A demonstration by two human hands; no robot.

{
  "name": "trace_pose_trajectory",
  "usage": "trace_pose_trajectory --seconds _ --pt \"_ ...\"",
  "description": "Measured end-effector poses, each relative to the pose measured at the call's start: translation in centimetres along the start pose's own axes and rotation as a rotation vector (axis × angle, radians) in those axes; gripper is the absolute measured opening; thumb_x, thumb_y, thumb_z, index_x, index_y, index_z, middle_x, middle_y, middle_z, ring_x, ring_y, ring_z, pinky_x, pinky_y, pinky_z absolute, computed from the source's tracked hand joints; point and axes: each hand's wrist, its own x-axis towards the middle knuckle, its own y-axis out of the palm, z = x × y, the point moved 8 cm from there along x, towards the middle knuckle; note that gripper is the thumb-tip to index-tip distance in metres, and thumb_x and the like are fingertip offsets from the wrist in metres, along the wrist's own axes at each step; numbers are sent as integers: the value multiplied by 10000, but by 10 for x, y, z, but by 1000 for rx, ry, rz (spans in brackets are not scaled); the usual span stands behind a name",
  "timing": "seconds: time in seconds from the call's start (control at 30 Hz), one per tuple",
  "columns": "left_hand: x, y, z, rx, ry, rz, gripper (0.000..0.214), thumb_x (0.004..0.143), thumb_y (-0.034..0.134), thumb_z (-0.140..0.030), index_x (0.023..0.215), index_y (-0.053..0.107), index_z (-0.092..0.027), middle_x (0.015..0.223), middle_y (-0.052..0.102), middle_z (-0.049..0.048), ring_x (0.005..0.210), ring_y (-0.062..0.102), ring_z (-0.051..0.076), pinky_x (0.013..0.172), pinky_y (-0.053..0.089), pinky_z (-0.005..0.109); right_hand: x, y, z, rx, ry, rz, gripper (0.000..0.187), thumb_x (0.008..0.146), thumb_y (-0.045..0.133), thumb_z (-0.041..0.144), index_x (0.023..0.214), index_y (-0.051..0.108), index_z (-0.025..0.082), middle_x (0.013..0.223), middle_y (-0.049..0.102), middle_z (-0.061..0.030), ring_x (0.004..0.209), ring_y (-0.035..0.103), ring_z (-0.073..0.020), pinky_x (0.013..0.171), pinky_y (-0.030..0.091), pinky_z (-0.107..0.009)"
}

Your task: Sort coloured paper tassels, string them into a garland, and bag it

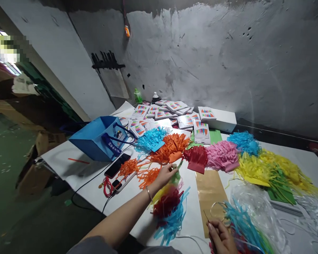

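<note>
My left hand (pixel 166 176) reaches across the white table with its fingertips pinched on a light green paper tassel (pixel 176 176). Below it hang or lie bunched red tassels (pixel 169 204) and blue tassels (pixel 171 224). At the bottom, my right hand (pixel 220 235) is closed, and a thin needle-like stick (pixel 206 216) pokes up from its fingers. A loop of white cord (pixel 214 209) lies just above that hand. Beside the right hand is another bunch of blue fringe (pixel 241 220). Ahead of my left hand are orange fringe (pixel 172 146) and dark red fringe (pixel 197 158).
A blue bag (pixel 95 139) stands at the table's left, near a phone (pixel 117 165) and a cable. Printed packets (pixel 175 106) are piled at the back by a white box (pixel 224 121). Pink (pixel 222 155) and yellow fringe (pixel 257 167), plus clear plastic (pixel 254 197), lie rightward.
</note>
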Motion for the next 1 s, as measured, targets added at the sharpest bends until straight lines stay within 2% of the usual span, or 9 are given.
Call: trace_pose_trajectory --seconds 0.07,0.13,0.23,0.33,0.47,0.6,0.73,0.83,1.0 --pt "-29 6 -19 -160 29 77 276 851 572 -419 854 585 -143 725 578 -6 643 531 121 599 421 226 -3 6 18 -91 -53 32 426 700 689 607 754 656 186 582 567 6 551 546 -136 451 387 -194" --pt "-61 16 -35 -461 17 183 327 780 671 -448 869 592 -143 717 570 -19 607 510 99 576 396 210 -8 14 39 -172 -91 53 389 766 633 579 808 653 193 609 589 -1 537 543 -135 413 353 -188" --pt "-101 32 -50 -829 -82 308 384 700 773 -415 910 613 -137 748 608 2 633 541 99 595 402 204 -18 25 75 -236 -187 40 351 827 574 540 856 651 200 720 648 -33 593 582 -150 476 418 -198" --pt "-127 52 -54 -1061 -193 407 388 681 801 -385 914 614 -137 706 642 20 608 571 104 586 414 202 -27 37 98 -266 -237 59 354 855 535 532 861 659 200 732 657 -42 599 592 -155 538 459 -209" --pt "-146 73 -50 -1231 -302 495 362 653 819 -372 844 609 -147 639 625 5 516 547 87 528 410 197 -35 44 103 -282 -226 82 364 860 523 537 854 664 201 691 648 -44 589 598 -161 458 420 -196" --pt "-155 81 -47 -1273 -374 507 366 633 831 -350 852 612 -154 642 612 -1 501 537 88 515 410 204 -41 37 103 -286 -234 50 326 856 542 510 843 661 206 641 613 -22 514 547 -143 447 417 -201" --pt "-155 75 -50 -1183 -341 445 383 633 831 -385 863 622 -160 661 623 4 547 554 99 548 418 206 -46 29 111 -315 -318 -3 303 867 539 474 816 665 203 616 611 -24 512 544 -147 527 453 -225" --pt "-151 60 -54 -976 -200 312 328 670 810 -379 841 652 -147 716 624 12 639 566 114 616 433 215 -49 28 113 -343 -365 -30 282 872 539 449 813 672 208 645 640 -32 535 572 -148 525 442 -221" --pt "-149 32 -71 -688 81 89 202 736 754 -335 788 665 -161 811 613 30 784 573 165 715 460 262 -49 28 107 -437 -351 -59 300 870 532 469 828 680 212 602 619 -25 551 598 -168 483 421 -223"
